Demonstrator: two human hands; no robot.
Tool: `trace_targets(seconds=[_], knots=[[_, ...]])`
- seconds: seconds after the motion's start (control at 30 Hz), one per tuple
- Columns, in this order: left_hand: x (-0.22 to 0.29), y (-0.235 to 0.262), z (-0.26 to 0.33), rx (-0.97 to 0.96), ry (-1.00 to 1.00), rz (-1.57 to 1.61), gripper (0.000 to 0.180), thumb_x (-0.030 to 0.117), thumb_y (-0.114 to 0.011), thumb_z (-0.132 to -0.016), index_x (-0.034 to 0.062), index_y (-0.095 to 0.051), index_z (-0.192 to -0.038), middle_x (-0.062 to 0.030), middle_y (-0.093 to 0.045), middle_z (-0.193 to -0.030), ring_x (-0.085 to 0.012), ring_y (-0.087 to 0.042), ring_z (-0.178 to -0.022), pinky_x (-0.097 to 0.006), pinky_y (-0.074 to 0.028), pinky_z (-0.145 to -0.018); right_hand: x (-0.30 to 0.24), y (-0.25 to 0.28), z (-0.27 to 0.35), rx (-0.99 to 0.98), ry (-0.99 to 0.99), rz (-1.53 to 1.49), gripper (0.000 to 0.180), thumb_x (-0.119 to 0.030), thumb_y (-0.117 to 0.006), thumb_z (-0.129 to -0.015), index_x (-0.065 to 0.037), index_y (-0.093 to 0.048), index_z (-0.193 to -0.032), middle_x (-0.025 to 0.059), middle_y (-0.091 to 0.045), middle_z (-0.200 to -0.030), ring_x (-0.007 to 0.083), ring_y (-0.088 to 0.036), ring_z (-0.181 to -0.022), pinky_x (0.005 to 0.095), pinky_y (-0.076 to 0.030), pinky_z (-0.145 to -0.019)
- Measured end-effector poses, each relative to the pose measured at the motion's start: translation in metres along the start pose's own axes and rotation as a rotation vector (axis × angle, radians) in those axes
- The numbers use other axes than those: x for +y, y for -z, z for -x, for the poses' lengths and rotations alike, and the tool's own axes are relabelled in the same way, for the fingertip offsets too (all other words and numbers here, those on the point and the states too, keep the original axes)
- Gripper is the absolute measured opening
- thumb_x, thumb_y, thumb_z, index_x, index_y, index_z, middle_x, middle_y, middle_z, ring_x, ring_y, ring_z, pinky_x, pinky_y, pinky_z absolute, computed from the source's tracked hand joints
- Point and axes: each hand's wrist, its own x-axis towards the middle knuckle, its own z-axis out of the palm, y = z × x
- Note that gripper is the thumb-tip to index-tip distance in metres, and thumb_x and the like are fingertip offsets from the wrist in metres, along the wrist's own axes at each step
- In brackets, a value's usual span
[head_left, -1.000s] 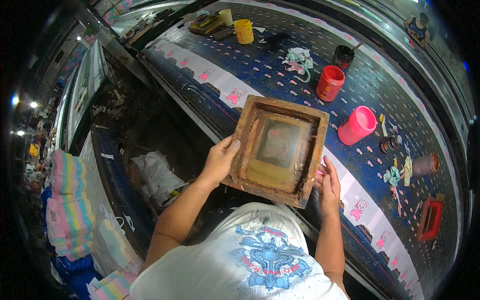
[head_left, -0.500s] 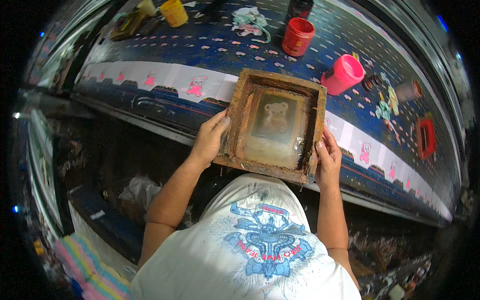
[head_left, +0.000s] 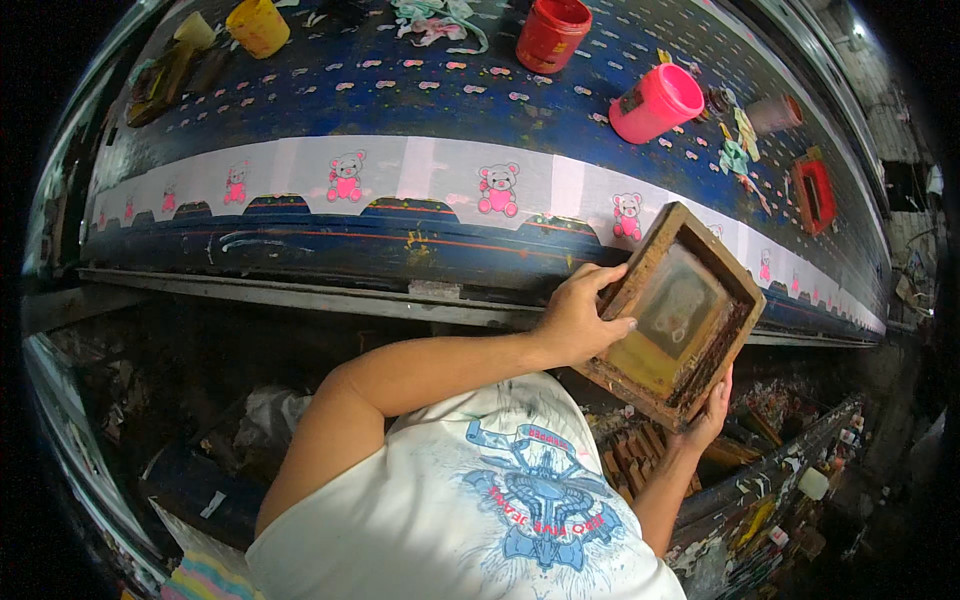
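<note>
A worn wooden screen printing frame with a teddy bear shape in its mesh is held tilted at the table's front edge. My left hand grips its left side, thumb over the rim. Lower on the right side, my right hand holds the frame, with part of its fingers hidden behind the wood. Behind the frame runs a pale fabric strip along the table, printed with a row of pink teddy bears. The frame covers part of that strip.
On the long blue table stand a pink pot, a red pot and a yellow pot. Stained rags lie at the back. A red tray-like object sits far right. Wooden pieces are stacked below the table.
Both hands have carried the frame to the right and turned it clockwise. My view has shifted, so more of the bear strip and the wooden pieces under the table show.
</note>
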Motion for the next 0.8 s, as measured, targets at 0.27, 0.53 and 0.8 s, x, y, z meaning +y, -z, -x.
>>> trace_targets(seconds=[0.27, 0.53, 0.8], knots=[[-0.020, 0.046, -0.017, 0.263, -0.285, 0.059, 0.062, -0.013, -0.068, -0.087, -0.0055, -0.061, -0.148, -0.0203, -0.063, -0.149, -0.0298, -0.062, -0.140, -0.039, -0.050, -0.119, 0.038, -0.061, -0.043, -0.090, 0.036, -0.030, 0.054, -0.022, -0.052, -0.117, -0.002, -0.042, -0.166, 0.0141, -0.058, -0.157, 0.0240, -0.060, -0.140, 0.0414, -0.051, -0.115], [-0.012, 0.162, 0.016, 0.573, -0.228, -0.097, 0.062, -0.018, -0.063, -0.095, -0.0100, -0.052, -0.155, -0.0210, -0.059, -0.155, -0.0269, -0.061, -0.142, -0.038, -0.051, -0.118, 0.086, -0.171, -0.074, -0.610, 0.057, 0.125, 0.078, 0.014, -0.073, -0.089, 0.000, -0.047, -0.161, 0.0130, -0.047, -0.158, 0.0243, -0.059, -0.138, 0.0378, -0.055, -0.111], [-0.058, 0.198, 0.003, 0.628, -0.227, -0.266, 0.064, -0.014, -0.070, -0.089, -0.0075, -0.059, -0.151, -0.0186, -0.065, -0.149, -0.0241, -0.064, -0.137, -0.038, -0.050, -0.118, 0.124, -0.204, -0.078, -0.569, 0.088, 0.348, 0.071, 0.007, -0.071, -0.094, 0.005, -0.047, -0.161, 0.0150, -0.068, -0.139, 0.0207, -0.068, -0.123, 0.0332, -0.056, -0.104]])
